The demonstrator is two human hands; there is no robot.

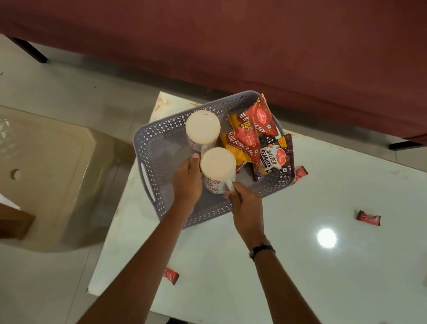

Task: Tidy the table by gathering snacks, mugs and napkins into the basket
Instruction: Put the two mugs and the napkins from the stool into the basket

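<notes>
Head view: perforated grey plastic basket (152, 148) on glossy white desk (328, 280). Left hand (187, 183) cups patterned ceramic mug (216, 172) inside it; right hand (246, 205) grips its handle. Crinkled snack packets (253, 137) alongside.

A maroon sofa (230, 23) on dark legs stands over pale floor tiles (63, 88), beside a beige plastic chair (37, 160).

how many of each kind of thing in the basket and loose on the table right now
Mugs: 2, both over the grey basket; far one, near one held by both hands.
Snack packets in the basket: 3.
Small red sachets on the table: 4, plus 1 at the basket's edge.
Total: 10
</notes>
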